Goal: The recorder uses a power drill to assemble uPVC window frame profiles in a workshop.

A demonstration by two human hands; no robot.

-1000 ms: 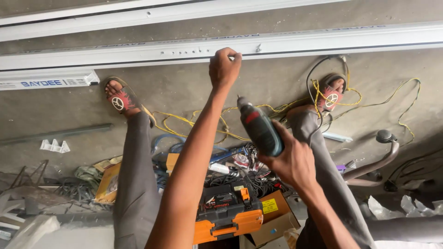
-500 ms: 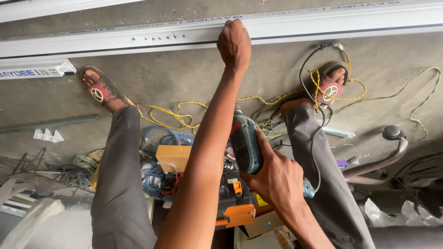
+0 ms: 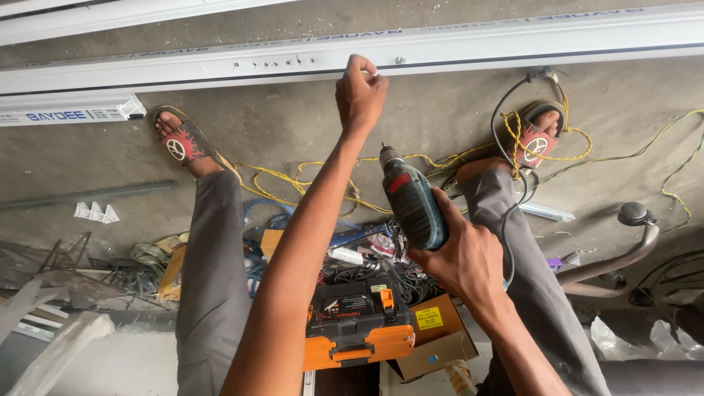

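Left arm stretched forward, left hand (image 3: pixel 361 89) pinched closed; right hand (image 3: pixel 463 258) clenched, wrist bent.

The drill (image 3: pixel 412 205) is dark teal with a red patch. Far off, the long frame (image 3: pixel 469 48) is white (black-edged). Both sandals (image 3: pixel 183 143) are red and black with white emblems. The cord (image 3: pixel 308 187) is yellow, the toolbox (image 3: pixel 359 345) orange and black, the trousers (image 3: pixel 213 279) grey.

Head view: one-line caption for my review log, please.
Left hand pinches something small at the white frame bar while the right hand grips a teal drill above an orange tool case.
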